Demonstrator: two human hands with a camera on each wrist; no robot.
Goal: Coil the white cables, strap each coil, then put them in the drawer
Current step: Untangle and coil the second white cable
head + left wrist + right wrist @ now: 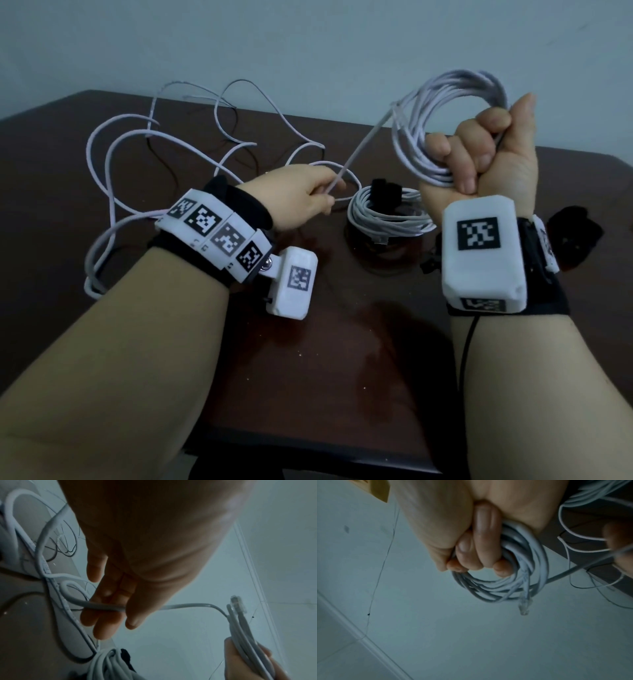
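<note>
My right hand (479, 150) is raised above the table and grips a coil of white cable (442, 113) in its fist; the coil (513, 577) ends in a clear plug (524, 605). A taut strand (363, 147) runs from the coil down to my left hand (308, 198), which pinches the cable (106, 606) between thumb and fingers. The rest of that cable (137, 144) lies in loose loops on the table's left half. A finished coil (383, 212) bound with a black strap (383, 188) lies between my hands.
The dark brown table (342, 342) stands against a pale wall. A black strap (575, 236) lies near the right edge, past my right wrist. White wrist cameras with black-and-white markers sit on both forearms.
</note>
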